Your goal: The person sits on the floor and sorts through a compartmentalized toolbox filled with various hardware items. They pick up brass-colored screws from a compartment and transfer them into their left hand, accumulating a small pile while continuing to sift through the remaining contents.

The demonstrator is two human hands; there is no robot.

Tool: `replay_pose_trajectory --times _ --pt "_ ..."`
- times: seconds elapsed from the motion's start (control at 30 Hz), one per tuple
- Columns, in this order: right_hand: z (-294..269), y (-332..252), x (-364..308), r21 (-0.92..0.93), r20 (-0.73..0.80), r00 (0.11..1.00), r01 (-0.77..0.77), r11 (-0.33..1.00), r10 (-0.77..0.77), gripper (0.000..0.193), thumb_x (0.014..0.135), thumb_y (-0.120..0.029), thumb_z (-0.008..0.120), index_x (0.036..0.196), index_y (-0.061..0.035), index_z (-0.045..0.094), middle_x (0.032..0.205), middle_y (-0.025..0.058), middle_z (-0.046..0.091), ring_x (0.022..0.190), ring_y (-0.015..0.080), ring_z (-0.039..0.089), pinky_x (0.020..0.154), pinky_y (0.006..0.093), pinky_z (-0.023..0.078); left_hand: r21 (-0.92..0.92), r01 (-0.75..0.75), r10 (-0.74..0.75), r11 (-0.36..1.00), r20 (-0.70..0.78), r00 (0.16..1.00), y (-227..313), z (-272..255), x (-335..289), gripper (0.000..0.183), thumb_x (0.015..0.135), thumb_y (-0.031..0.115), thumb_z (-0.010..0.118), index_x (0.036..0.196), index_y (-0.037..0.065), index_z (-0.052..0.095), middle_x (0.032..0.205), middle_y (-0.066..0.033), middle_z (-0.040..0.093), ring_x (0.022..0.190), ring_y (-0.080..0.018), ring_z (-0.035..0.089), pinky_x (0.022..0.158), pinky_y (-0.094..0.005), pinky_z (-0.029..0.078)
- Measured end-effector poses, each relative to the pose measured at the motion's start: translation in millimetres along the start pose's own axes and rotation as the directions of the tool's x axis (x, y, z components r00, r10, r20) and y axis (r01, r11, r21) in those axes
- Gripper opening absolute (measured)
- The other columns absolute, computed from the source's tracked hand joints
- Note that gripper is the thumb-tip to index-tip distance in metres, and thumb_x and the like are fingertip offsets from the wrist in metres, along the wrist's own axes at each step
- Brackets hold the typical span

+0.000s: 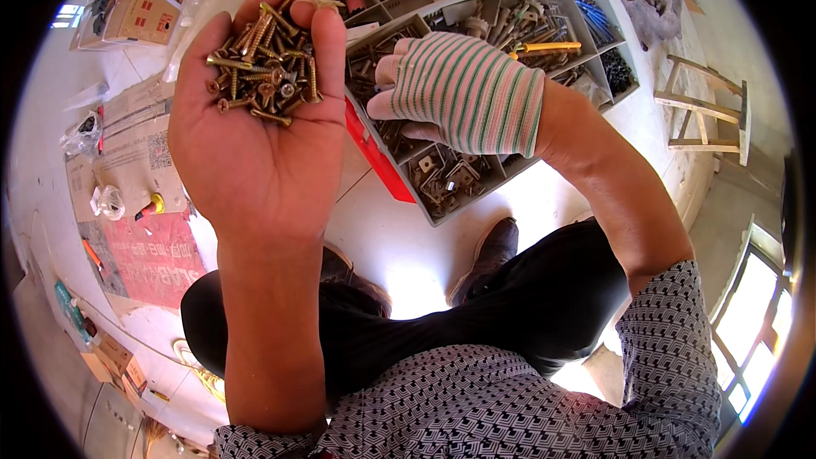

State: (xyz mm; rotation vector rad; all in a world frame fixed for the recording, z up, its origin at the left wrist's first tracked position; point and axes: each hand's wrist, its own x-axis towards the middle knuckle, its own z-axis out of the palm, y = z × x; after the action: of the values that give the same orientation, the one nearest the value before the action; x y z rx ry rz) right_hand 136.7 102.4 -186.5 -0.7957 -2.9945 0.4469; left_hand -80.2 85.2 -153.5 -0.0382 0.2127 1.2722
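My bare left hand (259,161) is palm up with its fingers curled into a cup. A heap of brass-coloured screws (268,59) rests in it, some with their heads toward me. My right hand (467,93), in a striped knit glove, reaches down into a grey compartment box (501,172) full of hardware. Its fingers are bent together over a compartment of dark metal pieces, and whatever lies between them is hidden. Just below the glove, another compartment holds small metal brackets (446,178).
Behind stands a second organizer tray (399,4) of hardware. A yellow-handled tool (548,48) lies across the box. A wooden stool (710,110) is at the right. On the left floor are flattened cardboard (136,195), a carton (140,0) and a bagged roll (108,202).
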Motion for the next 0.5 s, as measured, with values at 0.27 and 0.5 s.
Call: replay_pose_trajectory --times 0.27,0.5 --pt "-0.6 1.5 2.4 -0.024 0.017 0.999 0.029 0.999 -0.028 0.022 0.083 -0.021 0.076 0.104 -0.0141 0.072 0.102 0.01 0.065 0.1 0.0319 0.065 0.084 0.0431 0.055 0.016 0.023 -0.023 1.0 0.018 1.0 -2.2 0.0 0.0 0.027 0.105 0.011 0.049 0.117 -0.012 0.058 0.115 -0.0222 0.062 0.113 -0.0326 0.062 0.106 -0.0439 0.055" --pt "0.3 5.6 6.5 -0.04 0.01 0.996 0.09 0.995 -0.09 0.017 0.084 -0.021 0.075 0.099 -0.0129 0.07 0.102 0.0086 0.061 0.098 0.0293 0.062 0.08 0.0415 0.053 0.018 -0.009 0.009 1.0 -0.006 1.0 -0.5 2.0 -1.4 0.027 0.105 0.011 0.048 0.117 -0.012 0.057 0.114 -0.0224 0.061 0.111 -0.0323 0.062 0.105 -0.0444 0.056"
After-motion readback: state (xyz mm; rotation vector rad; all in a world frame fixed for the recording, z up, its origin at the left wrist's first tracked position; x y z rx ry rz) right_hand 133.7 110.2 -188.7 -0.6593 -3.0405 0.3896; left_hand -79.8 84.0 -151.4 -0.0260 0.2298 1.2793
